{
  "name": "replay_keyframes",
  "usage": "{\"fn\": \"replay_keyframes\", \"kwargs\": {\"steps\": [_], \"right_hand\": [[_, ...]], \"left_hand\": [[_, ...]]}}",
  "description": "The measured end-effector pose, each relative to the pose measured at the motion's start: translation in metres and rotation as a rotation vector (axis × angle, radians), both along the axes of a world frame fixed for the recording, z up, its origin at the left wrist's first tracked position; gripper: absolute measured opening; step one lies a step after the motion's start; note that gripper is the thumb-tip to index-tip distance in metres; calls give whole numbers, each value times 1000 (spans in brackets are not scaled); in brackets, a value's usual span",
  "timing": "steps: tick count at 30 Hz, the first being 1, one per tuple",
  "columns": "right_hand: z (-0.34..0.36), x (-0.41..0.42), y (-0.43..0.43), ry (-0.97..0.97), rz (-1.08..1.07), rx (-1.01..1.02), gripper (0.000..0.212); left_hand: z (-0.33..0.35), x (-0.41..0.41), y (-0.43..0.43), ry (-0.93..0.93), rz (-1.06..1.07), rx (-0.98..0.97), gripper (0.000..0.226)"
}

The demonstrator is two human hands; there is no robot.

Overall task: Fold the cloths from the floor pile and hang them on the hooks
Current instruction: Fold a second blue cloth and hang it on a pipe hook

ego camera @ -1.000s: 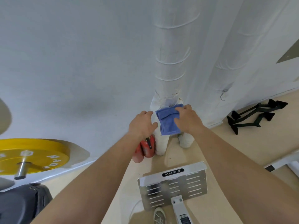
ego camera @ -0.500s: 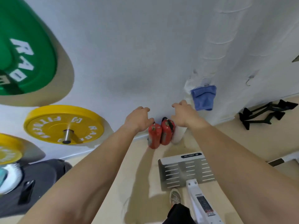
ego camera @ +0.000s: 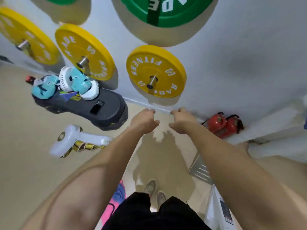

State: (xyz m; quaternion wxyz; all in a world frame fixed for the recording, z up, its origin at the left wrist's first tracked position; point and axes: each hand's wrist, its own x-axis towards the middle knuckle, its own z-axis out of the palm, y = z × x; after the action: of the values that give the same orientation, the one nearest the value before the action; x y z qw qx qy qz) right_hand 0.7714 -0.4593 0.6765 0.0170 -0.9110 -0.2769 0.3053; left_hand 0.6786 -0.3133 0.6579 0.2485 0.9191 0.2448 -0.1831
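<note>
My left hand (ego camera: 144, 121) and my right hand (ego camera: 181, 121) hang in front of me above the beige floor, side by side, fingers loosely curled and holding nothing. A pile of pink and blue cloths (ego camera: 116, 199) lies on the floor at the bottom of the view, partly hidden behind my left forearm and my black trousers. A sliver of the blue cloth (ego camera: 305, 122) hung on the wall shows at the far right edge. The hooks are out of view.
Yellow weight plates (ego camera: 155, 71) and a green plate (ego camera: 164, 10) hang on the white wall. A black step platform (ego camera: 93, 108) carries turquoise items. A white device (ego camera: 74, 141) lies on the floor. Two red fire extinguishers (ego camera: 223, 124) stand by the wall; a metal plate (ego camera: 201, 170) lies at right.
Both hands let go of the blue cloth, left hanging on the wall. The view has swung left and down, bringing the weight plates and floor pile into sight.
</note>
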Motion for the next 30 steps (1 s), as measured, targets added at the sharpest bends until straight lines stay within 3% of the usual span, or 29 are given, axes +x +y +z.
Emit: {"fn": "replay_keyframes", "kwargs": {"steps": [11, 15, 21, 25, 30], "right_hand": [[-92, -189, 121, 149, 630, -59, 60], [-113, -263, 141, 198, 810, -85, 61], [-172, -367, 179, 216, 1052, -103, 56], [-256, -420, 213, 235, 1075, -136, 51], [-392, -458, 243, 307, 859, -190, 62]], "left_hand": [[-88, -261, 22, 153, 623, -86, 51], [-111, -355, 7, 151, 794, -182, 19], [-170, -470, 16, 135, 996, -186, 33], [-247, -526, 36, 123, 1096, -209, 46], [-378, -571, 53, 144, 1160, -286, 54]]}}
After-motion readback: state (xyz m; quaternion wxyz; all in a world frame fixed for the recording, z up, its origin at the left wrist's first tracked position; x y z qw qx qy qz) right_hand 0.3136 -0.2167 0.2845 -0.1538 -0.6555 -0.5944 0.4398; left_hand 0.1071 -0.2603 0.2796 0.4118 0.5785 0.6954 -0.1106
